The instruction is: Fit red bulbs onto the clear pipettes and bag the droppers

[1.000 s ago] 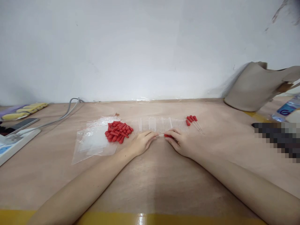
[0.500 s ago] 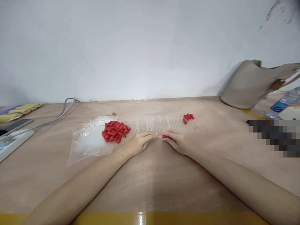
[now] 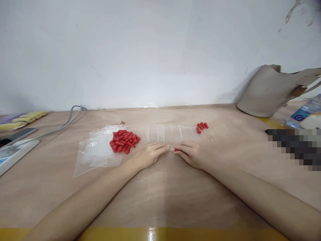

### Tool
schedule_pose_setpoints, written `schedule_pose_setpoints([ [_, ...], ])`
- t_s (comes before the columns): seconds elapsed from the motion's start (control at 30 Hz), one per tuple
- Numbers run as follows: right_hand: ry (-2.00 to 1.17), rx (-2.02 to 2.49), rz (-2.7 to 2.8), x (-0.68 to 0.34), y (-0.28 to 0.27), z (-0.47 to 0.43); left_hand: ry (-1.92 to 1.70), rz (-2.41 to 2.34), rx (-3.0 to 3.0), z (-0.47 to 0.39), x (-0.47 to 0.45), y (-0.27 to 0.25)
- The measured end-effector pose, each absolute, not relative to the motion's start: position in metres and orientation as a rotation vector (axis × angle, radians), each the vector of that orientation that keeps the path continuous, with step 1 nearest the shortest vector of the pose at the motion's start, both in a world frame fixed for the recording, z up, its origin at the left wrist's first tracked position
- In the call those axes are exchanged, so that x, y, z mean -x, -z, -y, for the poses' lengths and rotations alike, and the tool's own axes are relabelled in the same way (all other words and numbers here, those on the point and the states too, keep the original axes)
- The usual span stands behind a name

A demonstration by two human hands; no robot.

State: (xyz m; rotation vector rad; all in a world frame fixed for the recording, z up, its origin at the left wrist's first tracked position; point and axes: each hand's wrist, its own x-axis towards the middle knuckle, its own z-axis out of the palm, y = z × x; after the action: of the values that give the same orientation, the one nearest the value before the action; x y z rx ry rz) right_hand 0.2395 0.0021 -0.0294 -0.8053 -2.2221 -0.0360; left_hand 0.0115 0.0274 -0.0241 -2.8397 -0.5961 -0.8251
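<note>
1. Watching from afar, I get a brown table (image 3: 165, 201) across the lower view, with a grey bag (image 3: 258, 95) well apart at far right.
2. Plastic bags (image 3: 96, 152) lie flat on the left, next to a heap of red bulbs (image 3: 124, 141).
3. Beyond the hands I see a row of clear tubes (image 3: 173, 133) lying side by side, pointing away from the person; a few red-topped tubes (image 3: 202, 126) fan out at its right end.
4. The left hand (image 3: 151, 155) pinches one end of a tube (image 3: 171, 149); the right hand (image 3: 190, 154) curls round a single bulb (image 3: 176, 150), mostly hidden in its fingers.
5. I judge alignment to matter most: the tube lies between the hands, its long axis running left to right, crosswise to the row. Both hands are about equally near, with the bulb at the tube's right end. How deep the tube sits, I cannot tell.
6. Against half a second ago, the hands are slightly nearer the person and less red shows past the right fingers; the row is unchanged.
</note>
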Motion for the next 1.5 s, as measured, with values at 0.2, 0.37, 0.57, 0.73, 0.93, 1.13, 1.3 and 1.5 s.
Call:
schedule_pose_setpoints([
  [0.2, 0.102, 0.788, 2.265, -0.240, 0.038, -0.005, 0.745, 0.595, 2.784, -0.024, -0.014, 0.021],
  [0.37, 0.239, 0.856, 2.359, -0.240, 0.043, -0.006, 0.628, 0.595, 2.729, -0.021, -0.018, 0.018],
  [0.57, 0.065, 0.860, 2.180, -0.240, 0.034, -0.004, 0.880, 0.702, 2.776, -0.024, -0.018, 0.022],
  [0.73, -0.129, 0.877, 2.074, -0.243, 0.028, -0.004, 0.988, 0.781, 2.767, -0.024, -0.018, 0.024],
  [0.93, -0.298, 0.850, 2.088, -0.246, 0.036, -0.011, 0.984, 0.800, 2.814, -0.021, -0.020, 0.021],
  [1.13, -0.377, 0.864, 2.109, -0.247, 0.037, -0.015, 0.988, 0.786, 2.822, -0.020, -0.022, 0.019],
  [1.3, -0.381, 0.860, 2.110, -0.244, 0.036, -0.012, 0.995, 0.793, 2.814, -0.019, -0.023, 0.020],
  [1.5, -0.271, 0.794, 2.204, -0.242, 0.033, -0.008, 0.898, 0.748, 2.803, -0.020, -0.023, 0.023],
])
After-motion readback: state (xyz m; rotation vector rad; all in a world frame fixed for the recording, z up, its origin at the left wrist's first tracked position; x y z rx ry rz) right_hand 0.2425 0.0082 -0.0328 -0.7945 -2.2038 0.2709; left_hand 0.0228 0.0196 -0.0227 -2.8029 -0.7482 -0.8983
